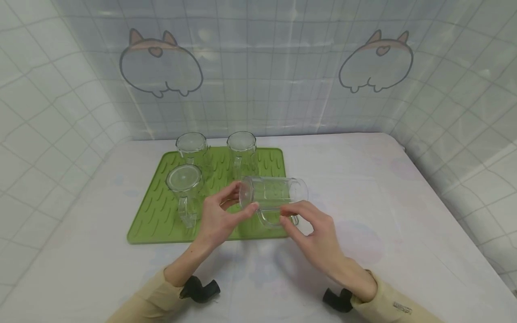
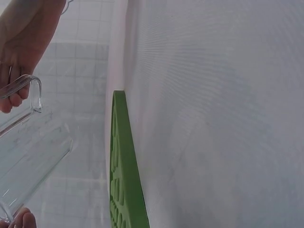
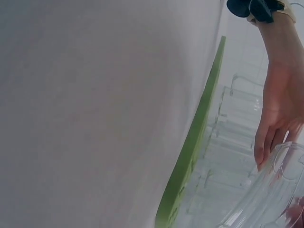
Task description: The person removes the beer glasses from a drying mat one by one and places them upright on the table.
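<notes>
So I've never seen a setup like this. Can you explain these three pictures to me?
There is no robot here, just a person's two bare hands. The wide picture comes from a camera on the person's head, looking forward and down. The two tilted close-ups come from cameras worn on the left and right wrists.

The left hand holds a clear glass mug on its side, off the surface. The right hand has its fingers at the handle; how firmly it grips is hard to tell. Below, a green ridged mat lies on a white tablecloth, with three more mugs standing on it.
</notes>
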`<act>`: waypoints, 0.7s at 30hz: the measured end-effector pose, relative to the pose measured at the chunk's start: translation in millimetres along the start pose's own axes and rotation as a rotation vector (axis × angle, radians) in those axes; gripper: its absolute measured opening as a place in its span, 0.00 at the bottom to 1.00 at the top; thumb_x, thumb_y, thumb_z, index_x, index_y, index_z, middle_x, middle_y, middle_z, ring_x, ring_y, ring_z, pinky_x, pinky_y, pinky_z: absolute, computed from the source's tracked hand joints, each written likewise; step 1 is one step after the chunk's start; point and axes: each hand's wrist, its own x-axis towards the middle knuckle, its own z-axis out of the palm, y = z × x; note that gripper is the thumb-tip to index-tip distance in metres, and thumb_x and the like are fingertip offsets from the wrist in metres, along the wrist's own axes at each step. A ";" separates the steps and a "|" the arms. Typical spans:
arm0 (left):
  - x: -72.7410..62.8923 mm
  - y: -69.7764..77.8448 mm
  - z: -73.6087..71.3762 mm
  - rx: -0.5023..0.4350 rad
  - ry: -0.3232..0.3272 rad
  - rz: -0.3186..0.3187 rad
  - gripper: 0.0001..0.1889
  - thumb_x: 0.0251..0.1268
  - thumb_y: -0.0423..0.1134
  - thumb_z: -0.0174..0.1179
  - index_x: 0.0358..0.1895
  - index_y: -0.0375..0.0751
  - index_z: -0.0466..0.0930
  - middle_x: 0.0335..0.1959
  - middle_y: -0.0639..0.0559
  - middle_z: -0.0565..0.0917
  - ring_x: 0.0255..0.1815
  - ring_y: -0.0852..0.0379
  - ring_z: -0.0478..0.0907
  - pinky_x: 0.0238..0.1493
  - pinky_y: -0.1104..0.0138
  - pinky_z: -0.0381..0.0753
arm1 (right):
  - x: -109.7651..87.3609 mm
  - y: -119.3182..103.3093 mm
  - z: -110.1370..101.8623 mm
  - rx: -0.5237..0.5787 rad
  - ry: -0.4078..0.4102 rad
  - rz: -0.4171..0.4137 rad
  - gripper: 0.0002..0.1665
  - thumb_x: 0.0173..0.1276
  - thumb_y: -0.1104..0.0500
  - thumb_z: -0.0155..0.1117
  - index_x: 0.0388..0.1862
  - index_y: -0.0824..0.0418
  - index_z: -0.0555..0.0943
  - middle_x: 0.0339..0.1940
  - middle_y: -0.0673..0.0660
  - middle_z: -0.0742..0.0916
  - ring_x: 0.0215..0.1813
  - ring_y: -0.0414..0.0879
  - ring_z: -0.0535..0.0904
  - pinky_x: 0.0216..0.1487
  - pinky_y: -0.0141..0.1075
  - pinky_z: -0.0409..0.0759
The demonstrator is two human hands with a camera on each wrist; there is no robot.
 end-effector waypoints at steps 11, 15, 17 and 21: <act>1.0 -2.1 -0.2 -0.029 0.027 0.026 0.33 0.54 0.36 0.73 0.65 0.32 0.75 0.53 0.39 0.84 0.53 0.47 0.82 0.61 0.61 0.81 | -1.3 1.4 -8.4 -0.067 0.066 -0.007 0.16 0.60 0.70 0.72 0.47 0.58 0.86 0.41 0.50 0.87 0.44 0.41 0.83 0.52 0.26 0.79; 0.8 -2.3 -0.7 -0.041 0.036 0.019 0.33 0.54 0.35 0.72 0.65 0.32 0.74 0.53 0.38 0.84 0.53 0.46 0.81 0.62 0.60 0.80 | -2.2 4.2 -10.7 -0.086 0.097 -0.011 0.15 0.59 0.71 0.71 0.45 0.61 0.86 0.40 0.50 0.87 0.43 0.42 0.83 0.51 0.25 0.79; 0.9 -2.0 -0.8 -0.049 0.045 0.018 0.33 0.54 0.35 0.72 0.65 0.32 0.74 0.53 0.38 0.84 0.53 0.46 0.81 0.63 0.61 0.80 | -2.8 5.6 -12.0 -0.090 0.104 0.001 0.15 0.59 0.71 0.72 0.45 0.62 0.86 0.40 0.50 0.87 0.43 0.42 0.82 0.51 0.25 0.78; 1.6 -1.5 -0.3 -0.065 0.053 0.024 0.32 0.55 0.34 0.71 0.65 0.31 0.74 0.54 0.37 0.84 0.53 0.46 0.81 0.63 0.62 0.80 | -3.7 7.9 -14.5 -0.088 0.106 0.041 0.14 0.60 0.71 0.72 0.45 0.62 0.86 0.38 0.50 0.87 0.43 0.42 0.81 0.50 0.25 0.77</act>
